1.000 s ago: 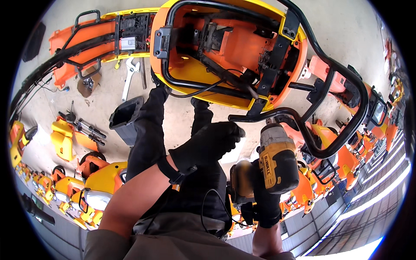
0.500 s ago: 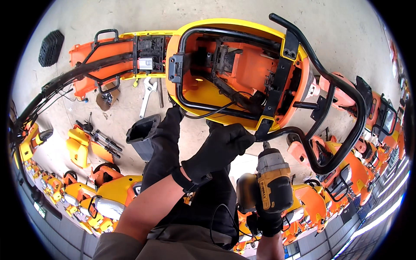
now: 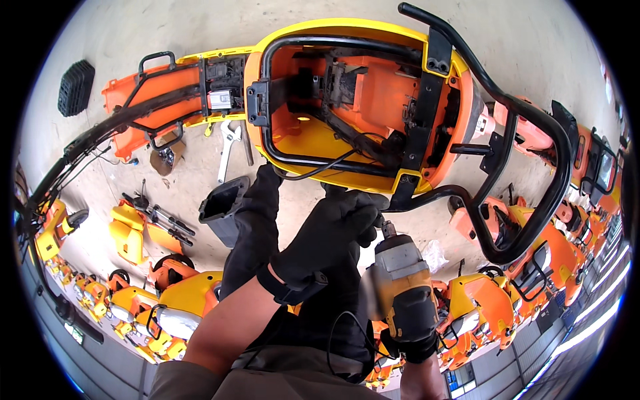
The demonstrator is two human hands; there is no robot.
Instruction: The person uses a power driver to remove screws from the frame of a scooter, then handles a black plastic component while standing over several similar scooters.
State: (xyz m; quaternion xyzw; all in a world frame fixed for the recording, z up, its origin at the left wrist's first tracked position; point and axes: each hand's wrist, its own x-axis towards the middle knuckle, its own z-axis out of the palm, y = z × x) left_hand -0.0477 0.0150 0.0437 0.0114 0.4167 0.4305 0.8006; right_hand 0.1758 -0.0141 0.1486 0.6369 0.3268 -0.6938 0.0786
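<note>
Closest to me, my right hand is wrapped around the grip of a cordless impact wrench, though the motor housing hides most of my fingers. I expect it to be heavy and top-loaded, hard-cased and not fragile; the grip under the body is the place to hold it, with my wrist stiff against any twist. Its bare nose points away from me, just beside my left hand. That gloved hand is half curled, fingertips bunched at the near end of the black tubular rail; I cannot tell whether they grip it or pinch something small. The rail looks like rigid metal, smooth enough to slide a little under a glove, best taken around a straight run of tube. Beyond it lies the yellow-and-orange scooter body shell, probably stiff but scratchable plastic. On the floor past my legs are a black bin and, farther, an adjustable wrench.
</note>
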